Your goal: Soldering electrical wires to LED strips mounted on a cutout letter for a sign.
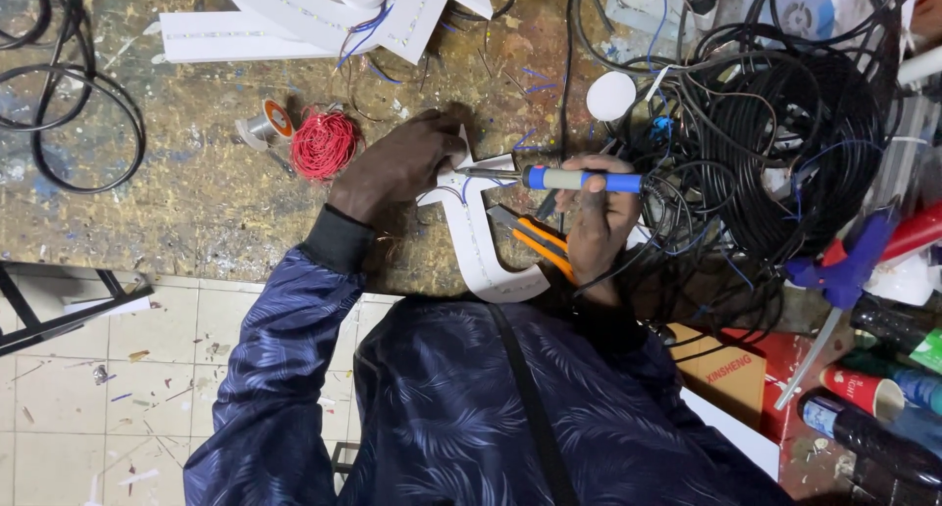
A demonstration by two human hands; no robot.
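Right hand [597, 219] fingers grip soldering iron [579, 179]; left hand [397, 164] presses white letter [481, 246].

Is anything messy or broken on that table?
Yes, it is messy. A big heap of black cables lies tangled at the right, spilling toward the right hand holding the soldering iron. The wooden tabletop is scratched and paint-stained, with wire scraps scattered about. The left hand presses on a white curved piece.
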